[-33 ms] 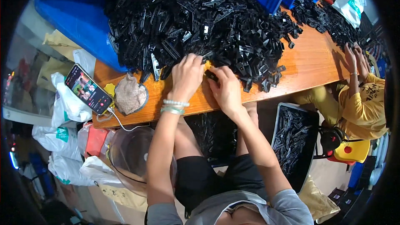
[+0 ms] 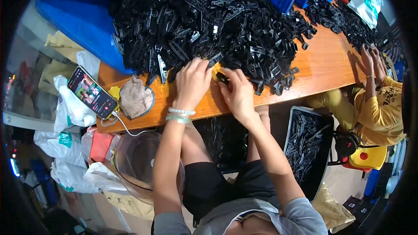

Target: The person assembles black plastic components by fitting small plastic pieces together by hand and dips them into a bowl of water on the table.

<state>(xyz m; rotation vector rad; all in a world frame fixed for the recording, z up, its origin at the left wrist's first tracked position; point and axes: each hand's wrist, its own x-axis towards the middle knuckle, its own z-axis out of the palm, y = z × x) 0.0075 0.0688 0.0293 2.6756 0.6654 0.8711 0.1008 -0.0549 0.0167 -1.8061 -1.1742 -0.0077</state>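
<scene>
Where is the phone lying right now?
In the head view, the phone lies at the wooden table's left end, beside a crumpled grey cloth, left of the left hand.

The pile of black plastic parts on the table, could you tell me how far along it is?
Done: a bin beside the knees holds many parts. In hand: the left hand and right hand work one black piece over something yellow. Left: the big pile remains.

Left hand (image 2: 191,80) and right hand (image 2: 238,93) meet at the near edge of a big pile of black plastic parts (image 2: 209,21) on the wooden worktop (image 2: 322,67), right-hand grip pinching one small black part (image 2: 222,78). Phone (image 2: 92,92) lies to the left; another person's hands (image 2: 373,61) work far right.
</scene>
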